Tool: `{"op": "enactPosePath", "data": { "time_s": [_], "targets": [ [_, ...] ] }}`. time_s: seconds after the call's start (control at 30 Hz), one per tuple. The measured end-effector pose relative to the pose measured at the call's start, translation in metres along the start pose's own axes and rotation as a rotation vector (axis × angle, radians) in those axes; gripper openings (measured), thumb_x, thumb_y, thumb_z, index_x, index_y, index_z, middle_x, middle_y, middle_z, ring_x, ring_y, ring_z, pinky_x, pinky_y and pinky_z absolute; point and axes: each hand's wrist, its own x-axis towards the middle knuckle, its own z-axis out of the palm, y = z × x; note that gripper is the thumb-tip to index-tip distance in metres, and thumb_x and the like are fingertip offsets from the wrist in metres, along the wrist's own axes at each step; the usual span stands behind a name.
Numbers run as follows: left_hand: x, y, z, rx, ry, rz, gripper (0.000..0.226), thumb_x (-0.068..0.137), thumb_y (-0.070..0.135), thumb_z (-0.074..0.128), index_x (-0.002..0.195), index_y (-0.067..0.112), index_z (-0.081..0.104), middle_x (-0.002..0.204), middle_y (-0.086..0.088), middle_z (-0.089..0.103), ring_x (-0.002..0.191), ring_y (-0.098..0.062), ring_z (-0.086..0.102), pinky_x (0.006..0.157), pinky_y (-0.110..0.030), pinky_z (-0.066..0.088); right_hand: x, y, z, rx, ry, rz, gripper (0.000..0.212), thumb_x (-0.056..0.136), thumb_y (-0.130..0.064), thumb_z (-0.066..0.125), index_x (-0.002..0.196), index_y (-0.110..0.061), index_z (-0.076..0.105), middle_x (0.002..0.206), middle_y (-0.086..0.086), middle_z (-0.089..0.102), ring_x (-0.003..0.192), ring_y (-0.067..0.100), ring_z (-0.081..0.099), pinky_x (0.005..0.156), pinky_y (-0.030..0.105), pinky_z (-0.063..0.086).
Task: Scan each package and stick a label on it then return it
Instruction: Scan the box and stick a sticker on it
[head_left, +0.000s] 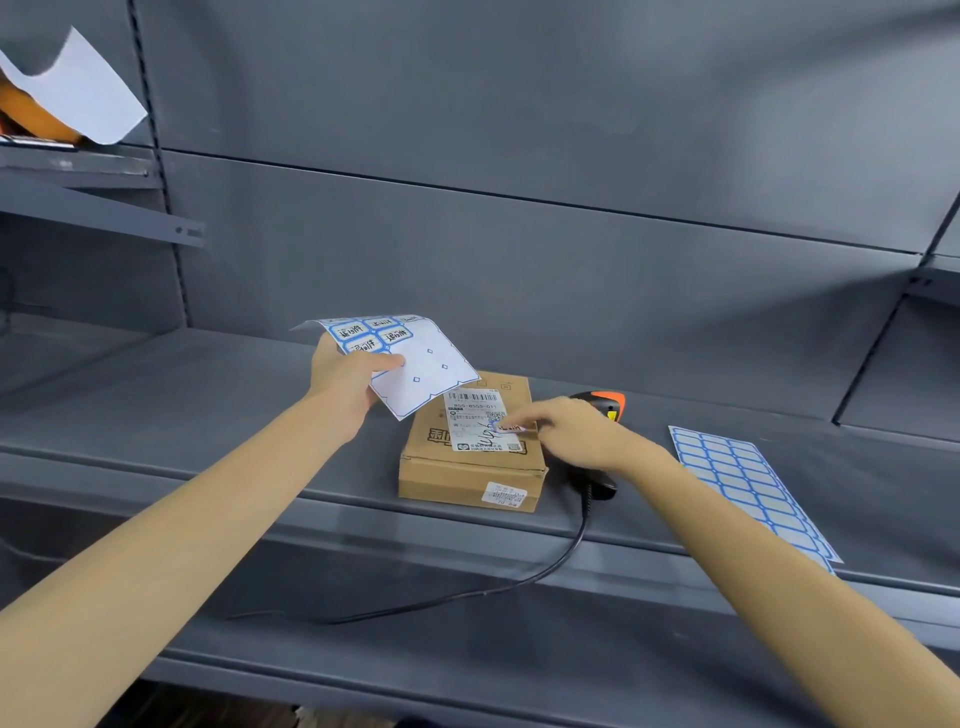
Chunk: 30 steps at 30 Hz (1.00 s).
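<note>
A small brown cardboard package lies on the grey shelf, with a white shipping slip on its top. My left hand holds a partly used label sheet just above and left of the package, thumb on top. My right hand reaches over the package's right side. Its fingertips press a small blue-edged label onto the shipping slip. A black and orange barcode scanner lies behind my right hand, mostly hidden by it.
The scanner's black cable runs off the shelf's front edge toward the lower left. A full sheet of blue-bordered blank labels lies on the shelf to the right. An upper-left shelf holds a white sheet over something orange.
</note>
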Motion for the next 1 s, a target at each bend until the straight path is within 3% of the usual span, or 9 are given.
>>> {"op": "enactPosePath", "data": {
  "time_s": [0.07, 0.13, 0.3, 0.37, 0.47, 0.6, 0.8, 0.9, 1.0],
  "targets": [
    [-0.002, 0.004, 0.001, -0.038, -0.046, 0.001, 0.065, 0.076, -0.023, 0.059, 0.133, 0.004, 0.044, 0.124, -0.015, 0.063, 0.110, -0.032, 0.063, 0.090, -0.048, 0.052, 0.002, -0.003, -0.008, 0.278, 0.142, 0.052, 0.043, 0.094, 0.000, 0.038, 0.121, -0.018, 0.065, 0.123, -0.002, 0.065, 0.121, 0.016, 0.055, 0.100, 0.023, 0.040],
    [-0.005, 0.008, 0.006, -0.066, -0.121, -0.001, 0.065, 0.075, -0.025, 0.058, 0.130, 0.006, 0.044, 0.121, -0.014, 0.065, 0.106, -0.029, 0.066, 0.083, -0.045, 0.056, 0.004, -0.008, -0.018, 0.540, 0.245, 0.121, 0.029, 0.099, -0.015, 0.043, 0.117, -0.020, 0.064, 0.114, -0.006, 0.067, 0.120, 0.012, 0.055, 0.093, 0.018, 0.040],
    [-0.015, 0.008, 0.033, 0.009, -0.344, -0.002, 0.075, 0.070, -0.025, 0.062, 0.134, 0.009, 0.042, 0.121, -0.011, 0.065, 0.104, -0.026, 0.067, 0.077, -0.039, 0.058, 0.013, -0.027, -0.037, 1.009, 0.146, 0.161, 0.042, 0.098, -0.049, 0.042, 0.108, -0.019, 0.069, 0.103, -0.004, 0.074, 0.096, 0.010, 0.070, 0.072, 0.020, 0.053],
    [-0.018, 0.004, 0.043, 0.072, -0.385, 0.008, 0.076, 0.070, -0.022, 0.066, 0.134, 0.012, 0.043, 0.121, -0.008, 0.066, 0.105, -0.025, 0.067, 0.080, -0.040, 0.058, 0.013, -0.031, -0.040, 0.986, 0.233, 0.152, 0.033, 0.095, -0.046, 0.053, 0.098, -0.019, 0.071, 0.098, -0.001, 0.075, 0.087, 0.013, 0.072, 0.067, 0.024, 0.057],
    [-0.017, -0.004, 0.051, 0.149, -0.415, -0.009, 0.083, 0.075, -0.003, 0.075, 0.143, 0.017, 0.033, 0.120, -0.008, 0.067, 0.110, -0.025, 0.065, 0.094, -0.042, 0.052, 0.008, -0.021, -0.048, 0.950, 0.410, 0.108, 0.013, 0.091, -0.026, 0.064, 0.095, -0.016, 0.071, 0.102, 0.009, 0.074, 0.086, 0.022, 0.071, 0.076, 0.037, 0.059],
    [-0.007, -0.016, 0.042, 0.468, -0.241, -0.036, 0.095, 0.076, 0.029, 0.080, 0.151, 0.022, 0.021, 0.142, -0.008, 0.047, 0.129, -0.024, 0.046, 0.112, -0.037, 0.031, -0.018, 0.028, -0.068, 0.889, 0.525, 0.186, 0.011, 0.090, -0.023, 0.066, 0.095, -0.014, 0.071, 0.107, 0.014, 0.071, 0.086, 0.024, 0.067, 0.083, 0.043, 0.055],
    [-0.004, -0.037, 0.035, 0.655, -0.129, -0.115, 0.089, 0.081, 0.031, 0.076, 0.148, 0.008, 0.022, 0.149, -0.008, 0.036, 0.132, -0.026, 0.040, 0.089, -0.032, 0.034, -0.081, 0.145, -0.081, 0.799, 0.535, 0.546, 0.024, 0.089, -0.019, 0.067, 0.106, -0.002, 0.068, 0.112, 0.022, 0.068, 0.102, 0.039, 0.064, 0.095, 0.057, 0.048],
    [-0.005, -0.045, 0.041, 0.718, -0.112, -0.139, 0.070, 0.084, 0.028, 0.074, 0.138, 0.003, 0.038, 0.137, -0.008, 0.049, 0.107, -0.023, 0.047, 0.081, -0.032, 0.035, -0.108, 0.184, -0.076, 0.701, 0.505, 0.712, 0.022, 0.086, -0.015, 0.070, 0.099, 0.003, 0.069, 0.096, 0.022, 0.070, 0.084, 0.037, 0.067, 0.088, 0.050, 0.053],
    [-0.004, -0.049, 0.043, 0.825, -0.140, -0.141, 0.042, 0.082, 0.023, 0.076, 0.116, 0.010, 0.055, 0.121, -0.007, 0.058, 0.093, -0.018, 0.045, 0.076, -0.029, 0.036, -0.120, 0.204, -0.066, 0.427, 0.493, 0.849, 0.023, 0.084, -0.016, 0.072, 0.072, 0.002, 0.065, 0.070, 0.016, 0.062, 0.060, 0.025, 0.055, 0.065, 0.033, 0.046]
  ]
}}
